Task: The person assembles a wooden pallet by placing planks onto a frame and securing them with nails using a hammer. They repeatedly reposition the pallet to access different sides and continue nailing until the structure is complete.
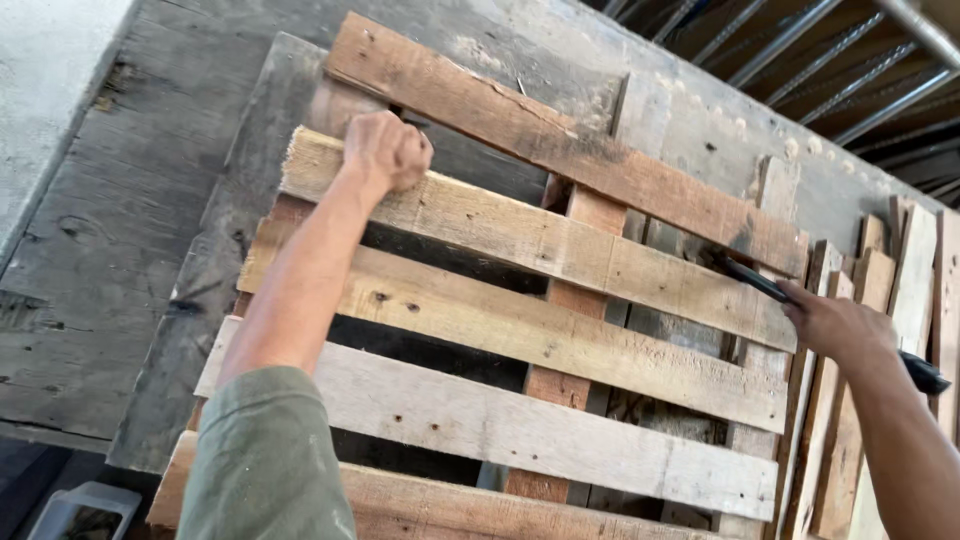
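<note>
L hand (388, 150) on pallet (520, 335), R hand (835, 325) w/ bar (760, 283)

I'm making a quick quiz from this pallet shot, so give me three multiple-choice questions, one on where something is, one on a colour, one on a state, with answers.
1. Where does the left hand grip the wooden pallet?
A. On the second slat from the top, near its left end
B. On the bottom slat
C. On the centre upright block

2. What colour is the sleeve on the left arm?
A. Bright red
B. Olive green
C. White

3. What is the state of the right hand?
A. Open and empty
B. Closed around a dark tool
C. Flat on the wall

Answers: 1 A, the fist wraps the edge of the second slat. 2 B, the cloth is dull green. 3 B, the fingers close on the dark tool, whose tip meets the right end of the top slat.
</note>
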